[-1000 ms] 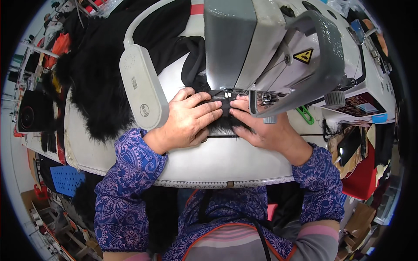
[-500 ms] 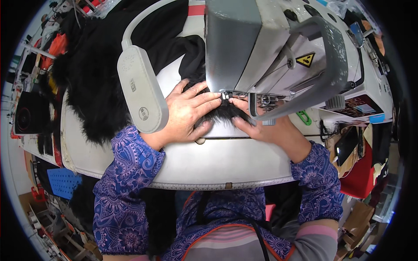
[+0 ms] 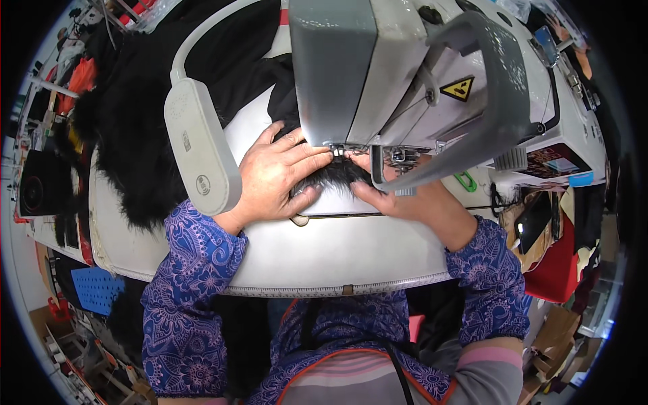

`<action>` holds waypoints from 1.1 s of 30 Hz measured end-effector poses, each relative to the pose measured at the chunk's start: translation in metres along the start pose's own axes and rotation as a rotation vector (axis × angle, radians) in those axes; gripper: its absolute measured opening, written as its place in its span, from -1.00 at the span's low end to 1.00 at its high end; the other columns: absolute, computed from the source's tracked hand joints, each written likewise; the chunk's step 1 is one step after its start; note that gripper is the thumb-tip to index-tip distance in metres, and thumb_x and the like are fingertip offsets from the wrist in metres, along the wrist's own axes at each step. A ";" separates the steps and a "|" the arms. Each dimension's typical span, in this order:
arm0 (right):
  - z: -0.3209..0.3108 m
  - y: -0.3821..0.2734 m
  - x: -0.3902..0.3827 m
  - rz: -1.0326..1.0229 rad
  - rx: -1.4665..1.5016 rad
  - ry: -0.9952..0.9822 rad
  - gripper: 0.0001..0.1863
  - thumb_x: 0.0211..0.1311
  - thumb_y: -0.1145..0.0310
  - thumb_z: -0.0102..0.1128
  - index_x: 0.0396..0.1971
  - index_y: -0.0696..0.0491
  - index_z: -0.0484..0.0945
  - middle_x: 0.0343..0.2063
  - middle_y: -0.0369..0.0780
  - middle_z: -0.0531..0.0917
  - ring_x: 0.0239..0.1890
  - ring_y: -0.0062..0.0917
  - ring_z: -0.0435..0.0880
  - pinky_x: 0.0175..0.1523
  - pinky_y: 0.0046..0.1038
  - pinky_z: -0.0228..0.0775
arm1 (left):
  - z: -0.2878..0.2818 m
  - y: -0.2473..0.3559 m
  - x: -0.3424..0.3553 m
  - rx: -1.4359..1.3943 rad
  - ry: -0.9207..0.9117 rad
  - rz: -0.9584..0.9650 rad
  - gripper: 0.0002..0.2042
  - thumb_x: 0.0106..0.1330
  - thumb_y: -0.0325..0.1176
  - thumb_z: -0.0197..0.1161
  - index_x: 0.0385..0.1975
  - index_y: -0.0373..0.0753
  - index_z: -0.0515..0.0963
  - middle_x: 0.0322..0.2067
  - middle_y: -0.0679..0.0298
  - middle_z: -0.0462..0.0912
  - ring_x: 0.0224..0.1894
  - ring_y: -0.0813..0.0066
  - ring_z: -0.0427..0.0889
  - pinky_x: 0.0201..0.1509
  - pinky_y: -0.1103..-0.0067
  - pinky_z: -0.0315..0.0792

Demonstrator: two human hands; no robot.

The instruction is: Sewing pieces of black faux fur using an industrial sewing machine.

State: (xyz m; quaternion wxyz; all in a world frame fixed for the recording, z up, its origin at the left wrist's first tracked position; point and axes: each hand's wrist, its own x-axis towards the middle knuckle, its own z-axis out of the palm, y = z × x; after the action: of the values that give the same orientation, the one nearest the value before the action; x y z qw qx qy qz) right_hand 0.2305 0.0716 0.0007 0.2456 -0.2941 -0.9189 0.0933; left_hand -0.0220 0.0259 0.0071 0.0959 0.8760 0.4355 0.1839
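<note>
A strip of black fur fabric [image 3: 331,177] lies on the white sewing table under the needle area of a grey and white sewing machine [image 3: 334,74]. My left hand [image 3: 273,169] rests flat on its left side, fingers stretched toward the presser foot [image 3: 337,152] and thumb spread apart. From the right, my right hand [image 3: 412,199] reaches to the same fur, with index finger and thumb apart at its edge. The machine's grey guard [image 3: 499,128] hides the rest of that hand's fingers. Behind my left hand, black cloth [image 3: 283,101] runs up beside the machine head.
A white gooseneck lamp [image 3: 202,148] hangs over my left wrist. More black fur [image 3: 145,162] is heaped at the left. A green clip-like piece [image 3: 466,181] lies right of my right hand. At the upper right there seems to be another person's hand [image 3: 559,28].
The view has shifted, so the machine and lamp sit a little further left. Both hands keep nearly the same place at the presser foot. What seems another person's hand now shows at the upper right.
</note>
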 end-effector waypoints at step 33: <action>0.005 -0.004 -0.003 -0.299 -0.002 0.072 -0.80 -0.07 0.43 0.28 -0.35 -0.01 0.57 -0.27 -0.33 0.64 -0.25 -0.41 0.61 -0.15 -0.30 0.41 | -0.003 0.005 0.001 0.092 0.283 0.278 -0.77 -0.16 -0.39 0.36 -0.43 -0.17 0.57 -0.37 0.36 0.60 -0.19 0.44 0.59 -0.13 0.48 0.37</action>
State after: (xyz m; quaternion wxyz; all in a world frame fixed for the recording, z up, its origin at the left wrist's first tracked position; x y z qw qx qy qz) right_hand 0.2283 0.0668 -0.0037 0.2892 -0.1576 -0.9432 0.0443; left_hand -0.0192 0.0241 0.0118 -0.0329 0.8965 0.3274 0.2966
